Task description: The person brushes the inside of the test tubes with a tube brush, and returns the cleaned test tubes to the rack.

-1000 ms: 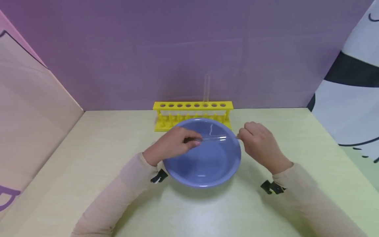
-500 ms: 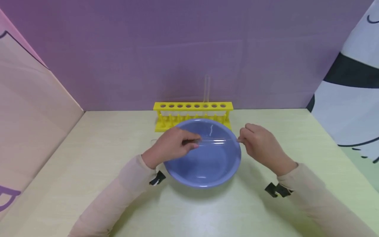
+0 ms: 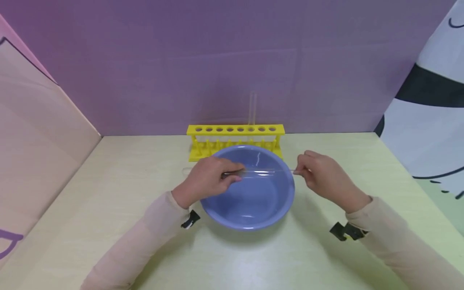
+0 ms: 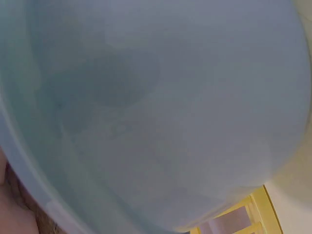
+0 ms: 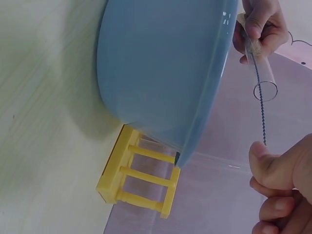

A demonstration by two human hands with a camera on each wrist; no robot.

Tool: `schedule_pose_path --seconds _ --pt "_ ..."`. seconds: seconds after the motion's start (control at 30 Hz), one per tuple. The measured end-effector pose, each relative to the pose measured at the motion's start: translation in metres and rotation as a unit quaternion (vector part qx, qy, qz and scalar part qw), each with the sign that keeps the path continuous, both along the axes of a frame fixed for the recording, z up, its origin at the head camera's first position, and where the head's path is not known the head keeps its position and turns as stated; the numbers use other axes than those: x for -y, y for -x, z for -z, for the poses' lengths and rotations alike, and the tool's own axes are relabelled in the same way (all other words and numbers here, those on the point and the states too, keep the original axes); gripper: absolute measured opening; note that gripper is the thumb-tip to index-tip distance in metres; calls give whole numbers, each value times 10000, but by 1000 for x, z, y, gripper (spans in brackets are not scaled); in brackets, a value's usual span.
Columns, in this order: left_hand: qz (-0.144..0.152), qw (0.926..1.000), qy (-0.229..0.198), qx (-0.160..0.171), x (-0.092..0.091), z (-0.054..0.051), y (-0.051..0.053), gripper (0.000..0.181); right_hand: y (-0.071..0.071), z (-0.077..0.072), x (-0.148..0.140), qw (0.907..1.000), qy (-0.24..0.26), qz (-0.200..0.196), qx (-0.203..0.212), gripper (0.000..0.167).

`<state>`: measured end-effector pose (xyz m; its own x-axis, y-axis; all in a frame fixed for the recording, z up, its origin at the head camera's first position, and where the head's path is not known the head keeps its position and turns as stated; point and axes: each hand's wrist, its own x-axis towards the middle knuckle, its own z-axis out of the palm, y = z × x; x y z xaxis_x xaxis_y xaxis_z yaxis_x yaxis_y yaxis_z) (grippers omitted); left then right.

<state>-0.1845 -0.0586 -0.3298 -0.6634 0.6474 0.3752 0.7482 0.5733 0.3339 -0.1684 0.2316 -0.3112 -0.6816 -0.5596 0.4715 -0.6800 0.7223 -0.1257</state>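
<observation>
Over the blue basin (image 3: 250,205), my left hand (image 3: 208,177) grips a clear glass test tube (image 3: 261,172) lying roughly level. Its open mouth points toward my right hand (image 3: 326,179). Between thumb and fingers, that hand pinches the twisted wire handle of a test tube brush (image 5: 260,97). In the right wrist view the wire runs into the tube, and pale bristles show inside beside the left fingers (image 5: 254,29). The left wrist view mostly shows the basin's side (image 4: 195,97); the tube cannot be made out there.
Behind the basin stands a yellow test tube rack (image 3: 235,129). Another clear test tube (image 3: 252,108) stands upright in one of its holes. A purple backdrop (image 3: 163,72) rises at the back edge of the pale table (image 3: 145,241).
My right hand has shifted slightly to the right, drawing the brush wire further from the tube's mouth. My left hand has moved slightly left with the tube.
</observation>
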Motion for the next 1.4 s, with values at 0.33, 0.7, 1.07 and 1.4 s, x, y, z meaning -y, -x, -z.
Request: schedule_pose_path --seconds 0.33,0.7,1.07,1.4 --pt "-18 9985 106 -534 5 6 1 27 2 -5 -6 9944 96 -17 1056 27" --pt "72 9951 172 -969 11 9 2 26 5 -12 -13 9747 130 35 2232 27" --pt "120 9942 184 -1049 12 10 5 25 7 -12 -19 9657 76 113 2593 26" --pt "75 9973 272 -681 15 8 4 26 4 -9 -21 9756 90 121 2189 26"
